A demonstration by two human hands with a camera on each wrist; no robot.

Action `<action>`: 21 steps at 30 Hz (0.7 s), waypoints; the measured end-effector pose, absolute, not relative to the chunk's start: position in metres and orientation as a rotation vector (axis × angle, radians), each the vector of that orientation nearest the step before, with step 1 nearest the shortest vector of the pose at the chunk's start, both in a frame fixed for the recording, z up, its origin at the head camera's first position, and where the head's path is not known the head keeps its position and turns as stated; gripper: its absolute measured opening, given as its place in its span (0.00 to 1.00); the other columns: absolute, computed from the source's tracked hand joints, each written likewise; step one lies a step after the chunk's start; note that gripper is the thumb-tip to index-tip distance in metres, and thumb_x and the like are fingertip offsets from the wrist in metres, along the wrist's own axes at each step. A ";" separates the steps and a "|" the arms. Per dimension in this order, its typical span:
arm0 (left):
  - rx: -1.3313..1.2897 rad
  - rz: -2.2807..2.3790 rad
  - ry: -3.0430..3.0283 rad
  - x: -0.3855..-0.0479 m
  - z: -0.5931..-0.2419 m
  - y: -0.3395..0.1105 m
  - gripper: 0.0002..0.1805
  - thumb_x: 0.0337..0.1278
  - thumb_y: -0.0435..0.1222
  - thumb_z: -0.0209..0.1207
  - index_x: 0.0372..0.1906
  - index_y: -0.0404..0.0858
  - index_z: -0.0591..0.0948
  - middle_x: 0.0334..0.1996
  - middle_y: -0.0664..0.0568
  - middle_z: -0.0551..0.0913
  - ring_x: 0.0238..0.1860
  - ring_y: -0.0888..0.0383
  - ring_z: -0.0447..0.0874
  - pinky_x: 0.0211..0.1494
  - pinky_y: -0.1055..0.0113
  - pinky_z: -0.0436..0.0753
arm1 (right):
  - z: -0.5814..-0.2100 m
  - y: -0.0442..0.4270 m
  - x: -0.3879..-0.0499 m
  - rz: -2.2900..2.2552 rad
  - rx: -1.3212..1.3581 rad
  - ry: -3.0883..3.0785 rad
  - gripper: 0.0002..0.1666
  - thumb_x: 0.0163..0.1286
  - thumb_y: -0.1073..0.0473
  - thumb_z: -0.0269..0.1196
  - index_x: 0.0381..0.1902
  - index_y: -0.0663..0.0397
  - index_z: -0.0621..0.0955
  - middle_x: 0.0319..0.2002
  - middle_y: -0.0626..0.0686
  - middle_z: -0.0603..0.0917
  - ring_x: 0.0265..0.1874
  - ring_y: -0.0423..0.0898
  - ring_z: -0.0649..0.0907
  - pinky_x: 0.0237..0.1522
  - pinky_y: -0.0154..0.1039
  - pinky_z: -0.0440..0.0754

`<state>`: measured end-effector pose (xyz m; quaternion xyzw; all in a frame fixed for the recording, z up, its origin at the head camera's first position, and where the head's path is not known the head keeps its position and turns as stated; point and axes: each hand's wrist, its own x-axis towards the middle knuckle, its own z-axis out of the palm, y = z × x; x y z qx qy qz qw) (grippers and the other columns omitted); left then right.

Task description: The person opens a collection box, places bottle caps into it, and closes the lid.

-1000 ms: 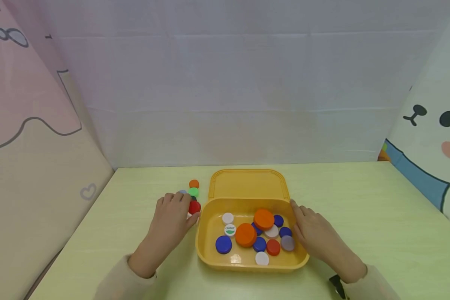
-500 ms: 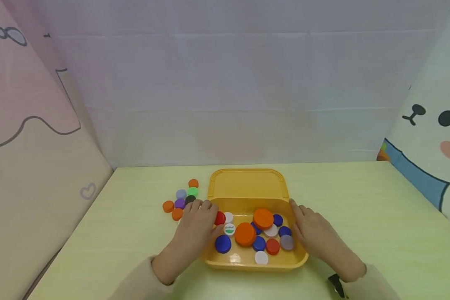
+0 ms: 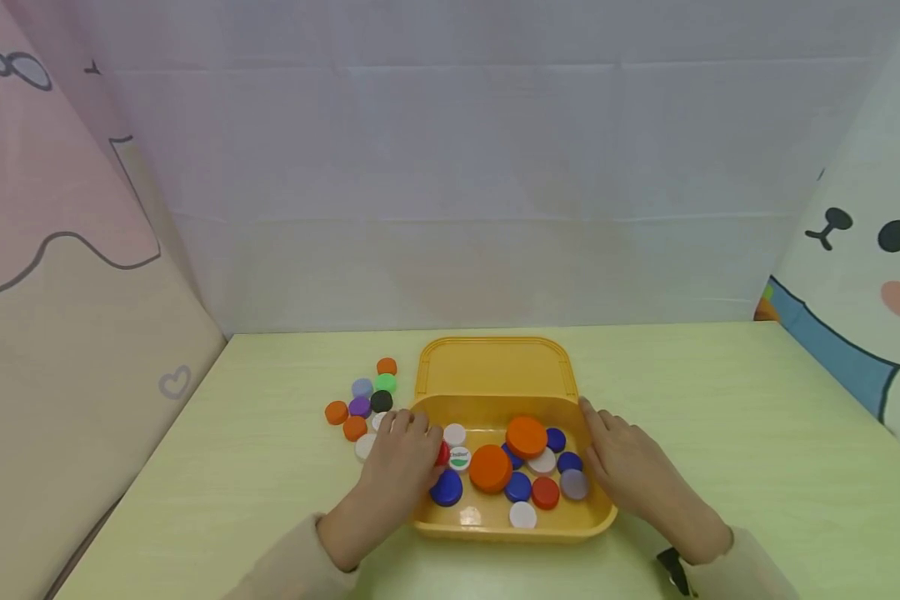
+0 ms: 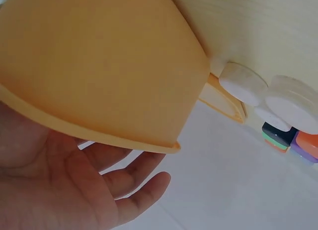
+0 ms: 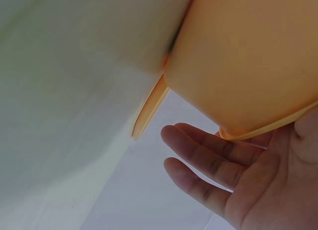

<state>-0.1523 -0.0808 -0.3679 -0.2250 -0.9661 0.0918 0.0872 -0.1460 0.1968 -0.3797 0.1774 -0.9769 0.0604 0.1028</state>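
Note:
A yellow plastic box stands on the table, its lid folded back behind it. Bottle caps lie inside: orange, blue, white, grey and red ones. My left hand reaches over the box's left rim and holds a red bottle cap, mostly covered by its fingers. My right hand rests on the right rim; in the right wrist view several fingers extend loosely outside the wall. Both thumbs are hidden in the wrist views.
Left of the box lie several loose caps: orange, purple, black, green and white. A pale cloth hangs behind the table.
My left hand has carried the red cap from the table rightward over the left rim and lowered it slightly inside the box. The right hand has stayed at the right rim.

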 end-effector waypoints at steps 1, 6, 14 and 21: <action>-0.671 0.292 -2.877 -0.153 -0.369 -0.081 0.22 0.44 0.52 0.65 0.41 0.41 0.80 0.35 0.49 0.77 0.43 0.51 0.72 0.54 0.57 0.72 | -0.380 0.197 -0.146 0.178 0.523 -2.884 0.31 0.63 0.60 0.55 0.62 0.68 0.64 0.44 0.60 0.78 0.40 0.54 0.78 0.42 0.49 0.78; -0.682 0.382 -2.822 -0.153 -0.372 -0.080 0.13 0.49 0.45 0.63 0.37 0.41 0.81 0.33 0.49 0.78 0.40 0.52 0.72 0.51 0.58 0.72 | -0.379 0.197 -0.146 0.183 0.518 -2.887 0.31 0.63 0.60 0.54 0.62 0.68 0.64 0.44 0.61 0.78 0.42 0.54 0.78 0.42 0.49 0.78; -0.682 0.405 -2.803 -0.152 -0.374 -0.078 0.08 0.51 0.41 0.61 0.34 0.41 0.82 0.30 0.50 0.78 0.37 0.53 0.72 0.51 0.59 0.72 | -0.380 0.197 -0.146 0.188 0.520 -2.892 0.31 0.63 0.60 0.54 0.62 0.68 0.64 0.44 0.61 0.78 0.41 0.54 0.78 0.43 0.49 0.78; -0.685 0.310 -2.835 -0.153 -0.372 -0.080 0.11 0.52 0.43 0.61 0.36 0.41 0.82 0.30 0.50 0.78 0.37 0.53 0.72 0.51 0.59 0.72 | -0.380 0.197 -0.146 0.183 0.520 -2.894 0.31 0.63 0.60 0.54 0.62 0.68 0.64 0.45 0.61 0.78 0.42 0.54 0.78 0.44 0.50 0.78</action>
